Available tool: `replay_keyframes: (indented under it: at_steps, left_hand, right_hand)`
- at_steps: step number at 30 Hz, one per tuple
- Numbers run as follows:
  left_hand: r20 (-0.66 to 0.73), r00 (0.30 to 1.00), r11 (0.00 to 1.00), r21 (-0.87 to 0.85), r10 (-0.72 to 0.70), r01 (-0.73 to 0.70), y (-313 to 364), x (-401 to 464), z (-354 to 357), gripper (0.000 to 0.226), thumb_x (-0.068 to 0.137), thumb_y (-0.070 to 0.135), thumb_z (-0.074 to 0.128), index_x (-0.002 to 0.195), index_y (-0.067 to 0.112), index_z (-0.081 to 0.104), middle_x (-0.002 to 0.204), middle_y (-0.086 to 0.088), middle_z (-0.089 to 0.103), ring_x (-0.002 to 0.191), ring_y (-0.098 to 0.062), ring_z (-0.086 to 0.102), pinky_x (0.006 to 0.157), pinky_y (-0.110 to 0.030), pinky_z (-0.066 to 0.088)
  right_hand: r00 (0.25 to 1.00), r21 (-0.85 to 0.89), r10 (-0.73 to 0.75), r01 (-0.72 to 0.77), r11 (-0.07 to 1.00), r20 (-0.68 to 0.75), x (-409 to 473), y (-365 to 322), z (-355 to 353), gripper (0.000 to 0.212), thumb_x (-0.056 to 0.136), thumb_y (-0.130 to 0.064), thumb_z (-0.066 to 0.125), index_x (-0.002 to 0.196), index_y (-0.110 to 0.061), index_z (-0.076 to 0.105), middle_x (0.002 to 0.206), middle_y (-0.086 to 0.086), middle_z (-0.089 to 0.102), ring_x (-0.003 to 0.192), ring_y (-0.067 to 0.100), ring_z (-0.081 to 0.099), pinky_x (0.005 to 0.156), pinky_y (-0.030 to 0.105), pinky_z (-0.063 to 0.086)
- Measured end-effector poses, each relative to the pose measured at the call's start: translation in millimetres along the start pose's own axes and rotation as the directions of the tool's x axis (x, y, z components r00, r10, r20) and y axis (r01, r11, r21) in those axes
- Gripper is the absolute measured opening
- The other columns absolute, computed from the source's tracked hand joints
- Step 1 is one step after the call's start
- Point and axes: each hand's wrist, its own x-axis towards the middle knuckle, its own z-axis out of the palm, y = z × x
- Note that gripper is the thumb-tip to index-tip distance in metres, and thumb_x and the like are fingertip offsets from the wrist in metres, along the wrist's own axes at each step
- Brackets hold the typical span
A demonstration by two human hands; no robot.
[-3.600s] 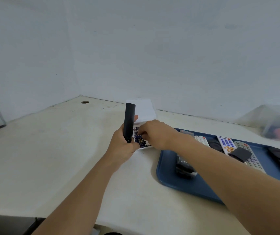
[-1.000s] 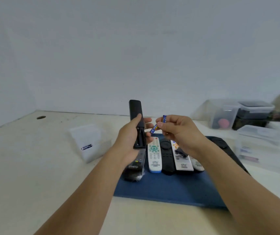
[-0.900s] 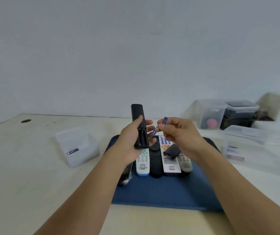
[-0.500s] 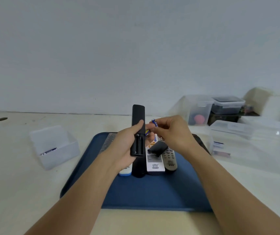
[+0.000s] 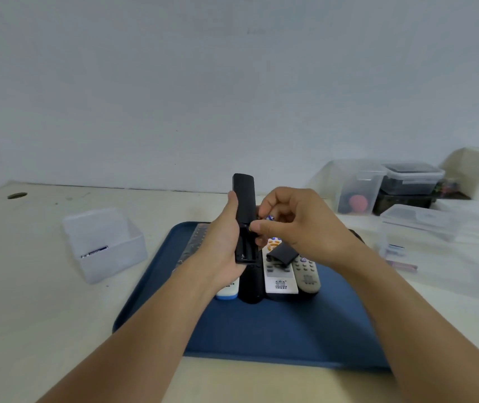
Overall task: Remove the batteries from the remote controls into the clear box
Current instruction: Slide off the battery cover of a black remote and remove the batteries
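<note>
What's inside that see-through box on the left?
One battery lies inside the clear box, against its near wall. The frosted walls blur the rest, so more could be hidden.

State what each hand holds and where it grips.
The left hand grips the black remote around its lower half. The right hand pinches a battery in its fingers; where exactly is hidden.

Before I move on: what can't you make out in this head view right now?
- Battery: mostly hidden in the right hand; only a tip shows.
- Black remote bay: too dark to tell whether a cell remains.
- Clear box: frosted walls; one battery visible, count uncertain.
- Tray remotes: partly covered by the left hand.
</note>
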Motion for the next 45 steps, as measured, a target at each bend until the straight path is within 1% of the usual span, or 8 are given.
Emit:
replay_keyframes:
  at_steps: [4,9,16,24,30,36,40,45]
  left_hand:
    - [0.058,0.998,0.999,-0.039,-0.015,0.017,-2,-3,2,0.070,0.104,0.058,0.039,0.069,0.012,0.077,0.067,-0.003,0.066,0.053,-0.012,0.062,0.047,-0.023,0.050]
    - [0.023,0.999,0.998,-0.060,-0.034,0.036,-3,-3,5,0.060,0.104,0.058,0.038,0.101,0.009,0.071,0.089,-0.006,0.072,0.067,-0.014,0.066,0.055,-0.023,0.049]
    - [-0.022,0.998,0.994,-0.090,-0.057,0.055,0,-3,0,0.067,0.103,0.062,0.037,0.098,0.005,0.073,0.094,-0.014,0.077,0.080,-0.025,0.077,0.075,-0.033,0.062]
    - [-0.131,0.989,0.988,-0.144,-0.067,0.048,9,-2,-7,0.058,0.101,0.062,0.043,0.101,0.010,0.069,0.074,-0.008,0.076,0.063,-0.024,0.076,0.050,-0.033,0.060]
    - [-0.131,0.991,0.978,-0.208,-0.019,-0.009,19,3,-20,0.070,0.102,0.063,0.037,0.090,0.010,0.081,0.087,-0.007,0.075,0.079,-0.023,0.076,0.063,-0.034,0.063]
    - [0.070,0.997,0.971,-0.236,0.043,-0.026,18,5,-12,0.070,0.106,0.054,0.035,0.100,-0.001,0.077,0.082,-0.009,0.063,0.063,-0.015,0.058,0.054,-0.024,0.053]
    - [0.167,0.986,0.984,-0.180,0.028,0.003,12,1,-10,0.063,0.105,0.053,0.038,0.112,0.004,0.077,0.083,-0.010,0.062,0.064,-0.015,0.055,0.057,-0.025,0.052]
    - [0.155,0.988,0.989,-0.147,0.013,0.010,9,1,-7,0.057,0.107,0.049,0.038,0.108,0.010,0.079,0.081,-0.008,0.062,0.059,-0.014,0.053,0.052,-0.024,0.051]
  right_hand:
    - [0.998,0.060,0.036,-0.034,0.998,-0.041,0,-3,7,0.011,0.078,-0.004,0.082,0.085,0.000,0.075,0.067,0.019,0.071,0.055,0.021,0.066,0.053,0.024,0.048]
    - [0.992,0.107,0.020,-0.007,0.994,-0.121,0,-2,14,0.012,0.083,0.002,0.077,0.093,-0.005,0.078,0.075,0.018,0.073,0.052,0.017,0.063,0.054,0.023,0.055]
    - [0.981,0.055,0.028,-0.017,0.998,-0.194,-1,3,29,0.012,0.074,-0.006,0.086,0.080,-0.009,0.077,0.077,0.009,0.076,0.064,0.022,0.072,0.057,0.027,0.055]
    - [0.965,-0.418,-0.251,0.198,0.886,-0.075,-3,2,50,0.013,0.092,-0.018,0.070,0.093,-0.010,0.080,0.088,0.001,0.059,0.088,0.017,0.056,0.075,0.026,0.045]
    - [0.953,-0.718,-0.274,0.280,0.638,0.129,-6,-1,58,0.033,0.101,-0.040,0.049,0.127,-0.027,0.066,0.120,-0.012,0.052,0.107,0.015,0.044,0.086,0.035,0.046]
    - [0.915,-0.149,-0.065,0.005,0.989,-0.399,2,5,23,0.023,0.098,-0.023,0.060,0.119,-0.028,0.066,0.107,-0.012,0.065,0.086,0.004,0.061,0.074,0.018,0.050]
    - [0.934,0.154,0.260,-0.227,0.962,-0.244,6,12,3,0.012,0.095,-0.019,0.065,0.102,-0.021,0.075,0.089,-0.009,0.071,0.078,0.008,0.064,0.066,0.023,0.055]
    - [0.953,0.211,0.264,-0.229,0.950,-0.151,6,14,3,0.010,0.093,-0.020,0.068,0.099,-0.021,0.076,0.084,-0.008,0.075,0.075,0.004,0.065,0.067,0.024,0.054]
